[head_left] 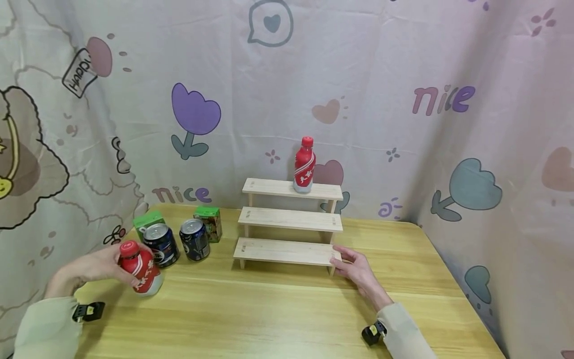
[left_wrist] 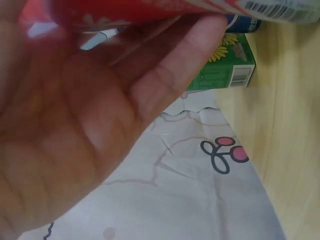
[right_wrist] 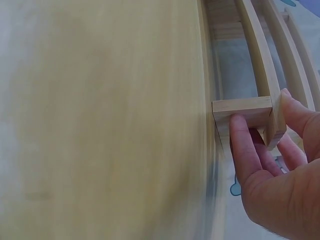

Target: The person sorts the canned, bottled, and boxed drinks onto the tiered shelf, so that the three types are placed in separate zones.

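Observation:
At the left of the head view, my left hand grips a red bottle with a red cap and a pale base. The bottle leans to the left, its base close over the table. My left palm shows large in the left wrist view, under the red label. A three-step wooden display shelf stands mid-table. With thumb above and fingers below, my right hand holds the right end of its lowest step. A second red bottle stands upright on the top step, right of centre.
Two dark blue cans stand beside the held bottle, left of the shelf. Behind them are two green boxes, one partly hidden by a can. A printed curtain hangs along the back and sides of the wooden table.

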`<state>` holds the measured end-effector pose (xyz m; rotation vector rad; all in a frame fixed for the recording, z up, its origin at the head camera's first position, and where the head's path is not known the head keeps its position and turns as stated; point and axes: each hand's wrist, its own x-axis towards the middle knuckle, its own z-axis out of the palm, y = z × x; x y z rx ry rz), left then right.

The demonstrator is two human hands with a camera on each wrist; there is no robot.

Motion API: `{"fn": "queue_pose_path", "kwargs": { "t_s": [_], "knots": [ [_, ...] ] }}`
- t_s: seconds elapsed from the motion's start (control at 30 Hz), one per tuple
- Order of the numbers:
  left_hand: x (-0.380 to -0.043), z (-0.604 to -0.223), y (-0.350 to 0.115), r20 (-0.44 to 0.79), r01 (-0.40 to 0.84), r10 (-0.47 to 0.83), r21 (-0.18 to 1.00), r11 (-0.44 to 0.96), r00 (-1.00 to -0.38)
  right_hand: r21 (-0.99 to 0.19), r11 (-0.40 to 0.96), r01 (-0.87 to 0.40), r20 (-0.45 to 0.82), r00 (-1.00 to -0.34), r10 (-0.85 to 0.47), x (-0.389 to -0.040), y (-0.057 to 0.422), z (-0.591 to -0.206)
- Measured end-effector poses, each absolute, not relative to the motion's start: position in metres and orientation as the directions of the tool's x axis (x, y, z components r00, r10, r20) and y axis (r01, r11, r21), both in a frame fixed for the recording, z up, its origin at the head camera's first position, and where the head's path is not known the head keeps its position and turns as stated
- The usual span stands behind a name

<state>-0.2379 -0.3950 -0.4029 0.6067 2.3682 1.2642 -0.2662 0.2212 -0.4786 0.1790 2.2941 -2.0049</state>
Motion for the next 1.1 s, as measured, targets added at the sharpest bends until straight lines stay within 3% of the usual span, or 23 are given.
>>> {"fn": "queue_pose_path", "kwargs": {
  "t_s": [0.27, 0.63, 1.1],
  "knots": [
    [-0.233, -0.405, -0.391, -0.120, 0.152, 0.393, 0.790, 0.594, -0.912, -0.979, 0.138, 0.148, -0.146, -0.989, 0.022, -0.266, 0.223, -0.484],
    [-0.234, -0.388, -0.376, -0.054, 0.168, 0.345, 0.799, 0.578, -0.937, -0.980, 0.128, 0.151, -0.150, -0.988, 0.021, -0.268, 0.222, -0.481],
    [-0.251, -0.366, -0.335, 0.082, 0.245, 0.274, 0.728, 0.640, -0.958, -0.981, 0.124, 0.147, -0.145, -0.989, 0.025, -0.268, 0.222, -0.481]
  ]
}}
